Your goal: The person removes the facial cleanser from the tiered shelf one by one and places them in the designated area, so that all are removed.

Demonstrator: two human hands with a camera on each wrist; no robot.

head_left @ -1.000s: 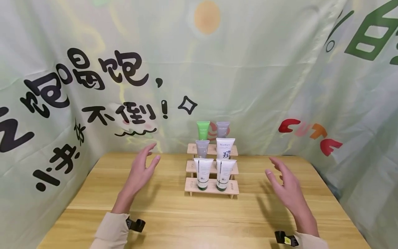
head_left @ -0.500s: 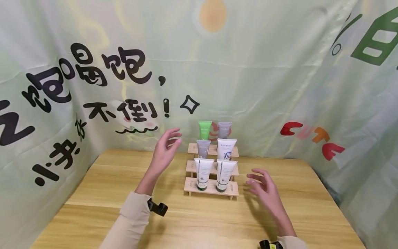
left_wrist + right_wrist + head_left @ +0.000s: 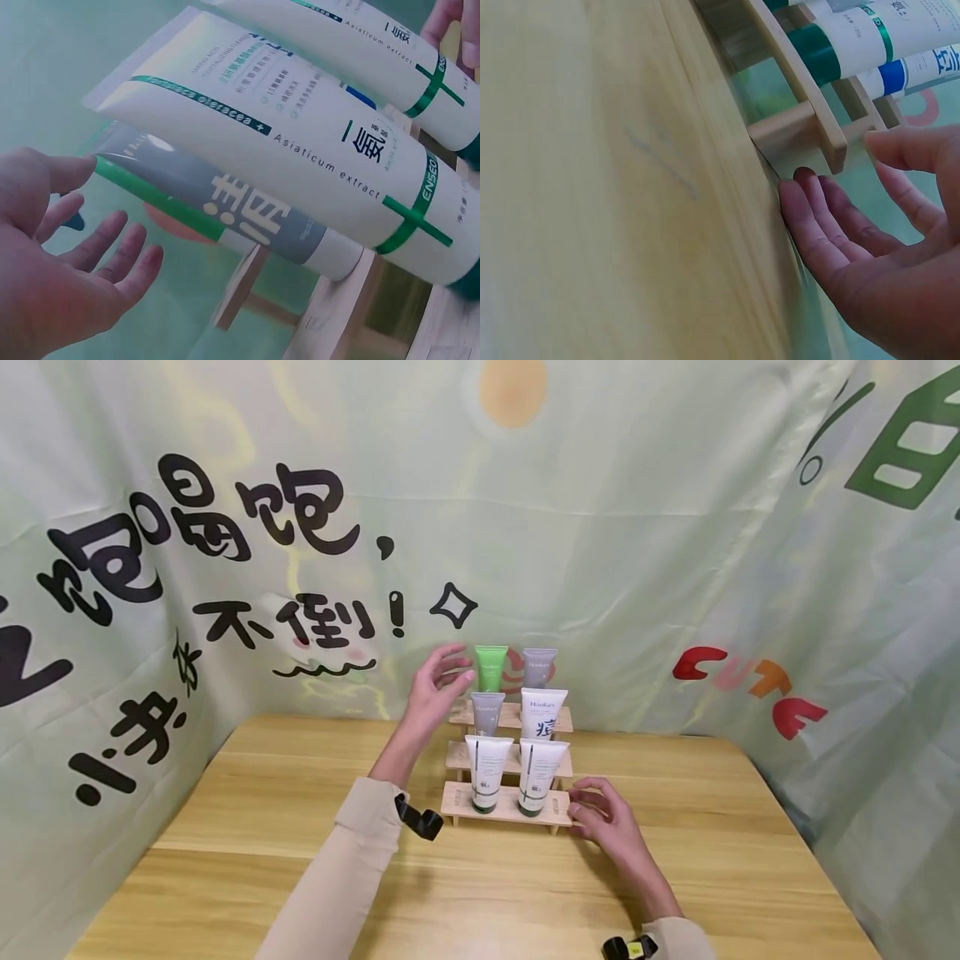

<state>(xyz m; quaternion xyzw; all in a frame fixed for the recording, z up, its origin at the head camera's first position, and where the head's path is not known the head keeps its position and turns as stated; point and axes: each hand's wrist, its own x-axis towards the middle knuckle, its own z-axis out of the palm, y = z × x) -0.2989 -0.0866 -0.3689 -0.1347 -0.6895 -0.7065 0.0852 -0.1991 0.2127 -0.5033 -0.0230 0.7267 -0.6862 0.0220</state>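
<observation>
One left hand (image 3: 437,683), fingers lightly bent with the thumb apart, grips nothing; a green tube (image 3: 491,668) stands just to its right, contact unconfirmed. The right hand (image 3: 606,817), fingers loosely curved, also grips nothing, at the right end of the bottom tier of a three-tier wooden stand (image 3: 507,806); contact unconfirmed. Between the hands, six tubes stand on the stand, two per tier. The left wrist view alone makes "Asiaticum extract" legible on the white front tubes (image 3: 489,768). The right wrist view alone shows a blue cap (image 3: 892,77) and a greyish streak (image 3: 660,161) on the table. Around both hands lies the wood-grain table (image 3: 300,860); beyond, pale green printed cloth (image 3: 637,568) with black characters and "CUTE".
</observation>
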